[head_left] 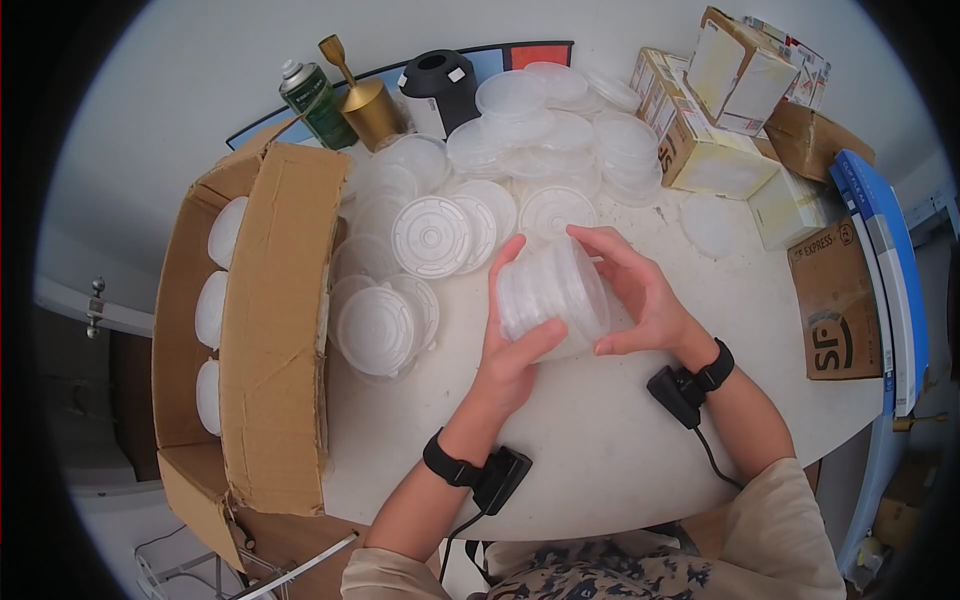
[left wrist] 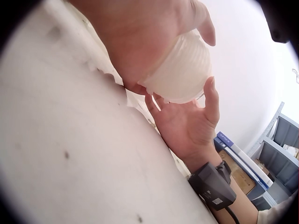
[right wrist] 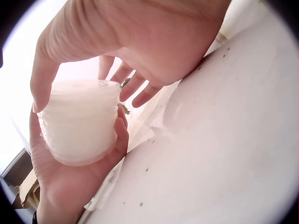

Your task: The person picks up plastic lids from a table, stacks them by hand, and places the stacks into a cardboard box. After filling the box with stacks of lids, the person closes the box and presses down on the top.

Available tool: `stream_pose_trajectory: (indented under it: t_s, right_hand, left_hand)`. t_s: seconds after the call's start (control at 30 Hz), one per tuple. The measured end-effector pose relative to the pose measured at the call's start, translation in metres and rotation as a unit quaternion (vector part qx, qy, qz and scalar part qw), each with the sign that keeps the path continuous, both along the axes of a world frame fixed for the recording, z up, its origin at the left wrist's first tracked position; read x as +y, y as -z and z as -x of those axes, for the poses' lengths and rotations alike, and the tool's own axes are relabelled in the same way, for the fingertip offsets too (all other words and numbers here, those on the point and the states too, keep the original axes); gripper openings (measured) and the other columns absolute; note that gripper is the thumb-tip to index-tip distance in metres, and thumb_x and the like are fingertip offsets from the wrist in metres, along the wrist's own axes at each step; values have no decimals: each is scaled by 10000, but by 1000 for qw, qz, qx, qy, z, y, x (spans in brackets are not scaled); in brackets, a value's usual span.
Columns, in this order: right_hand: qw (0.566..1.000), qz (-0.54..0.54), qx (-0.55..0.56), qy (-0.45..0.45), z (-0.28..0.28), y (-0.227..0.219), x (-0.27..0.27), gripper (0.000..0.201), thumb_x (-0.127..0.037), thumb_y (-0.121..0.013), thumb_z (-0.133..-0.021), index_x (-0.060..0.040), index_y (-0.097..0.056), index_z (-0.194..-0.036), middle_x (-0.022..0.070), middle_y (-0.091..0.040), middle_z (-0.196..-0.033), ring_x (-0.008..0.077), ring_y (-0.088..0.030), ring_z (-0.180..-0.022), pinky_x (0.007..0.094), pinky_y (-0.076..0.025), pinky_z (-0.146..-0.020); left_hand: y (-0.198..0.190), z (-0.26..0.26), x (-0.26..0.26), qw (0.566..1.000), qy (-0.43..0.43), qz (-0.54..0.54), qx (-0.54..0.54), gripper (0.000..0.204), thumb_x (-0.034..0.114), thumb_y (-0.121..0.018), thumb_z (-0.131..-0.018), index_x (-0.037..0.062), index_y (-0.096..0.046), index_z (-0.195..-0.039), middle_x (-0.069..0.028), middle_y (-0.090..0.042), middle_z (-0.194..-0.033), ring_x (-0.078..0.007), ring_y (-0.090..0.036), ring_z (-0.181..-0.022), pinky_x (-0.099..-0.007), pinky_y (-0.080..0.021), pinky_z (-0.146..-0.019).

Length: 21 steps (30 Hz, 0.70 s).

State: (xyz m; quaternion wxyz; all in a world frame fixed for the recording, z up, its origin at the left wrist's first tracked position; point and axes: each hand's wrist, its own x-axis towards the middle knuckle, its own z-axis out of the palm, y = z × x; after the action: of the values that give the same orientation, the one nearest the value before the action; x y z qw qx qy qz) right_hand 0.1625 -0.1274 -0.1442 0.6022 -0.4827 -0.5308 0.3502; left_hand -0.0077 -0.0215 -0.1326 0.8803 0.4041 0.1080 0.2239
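Note:
A stack of translucent round plastic lids (head_left: 548, 292) is held on its side above the table. The left hand (head_left: 515, 345) grips the stack, its thumb across the near side and its fingers curled round the far left. Around the stack's right end is the right hand (head_left: 640, 300), its fingers and thumb bent at the rim. In the right wrist view the stack (right wrist: 81, 121) lies in the left hand's palm (right wrist: 70, 182), with the right thumb at its upper edge. The left wrist view shows the stack (left wrist: 180, 70) between both hands.
An open cardboard box (head_left: 285, 330) with several white round things stands at the left. Loose lids (head_left: 432, 236) and piles (head_left: 540, 130) cover the back and left of the table. A spray can (head_left: 318, 105), small boxes (head_left: 720, 150) and an SF box (head_left: 838, 305) stand around the edges.

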Motion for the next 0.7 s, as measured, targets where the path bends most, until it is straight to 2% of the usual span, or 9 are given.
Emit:
stream_pose_trajectory:
  t_s: [0.3,0.57,0.7]
  right_hand:
    - [1000,-2,-8,-5,2,0,-1,1028,-234,-909,-564,-67,-404,-1444,81,-420,-1345,231,-411,-1280,394,-364,-1054]
    - [999,3,-37,11,0,-2,-3,1055,-261,-911,-514,-91,-430,-1437,54,-423,-1331,194,-411,-1202,315,-328,-970]
    - [999,1,-34,10,-1,1,-2,1046,-256,-912,-512,-86,-441,-1430,48,-435,-1320,187,-416,-1181,309,-326,-957]
  left_hand:
    - [-1,-1,-1,1000,12,-19,19,964,103,-736,-765,149,-136,-1518,-117,-424,-1372,-243,-444,-1278,-400,-377,-1060]
    - [-1,-2,-1,999,-8,-34,34,912,83,-736,-767,147,-199,-1502,-116,-461,-1328,-233,-484,-1232,-378,-408,-1031]
    - [0,-2,-2,998,-9,-52,33,903,89,-738,-765,141,-209,-1496,-116,-459,-1325,-230,-483,-1230,-375,-413,-1025]
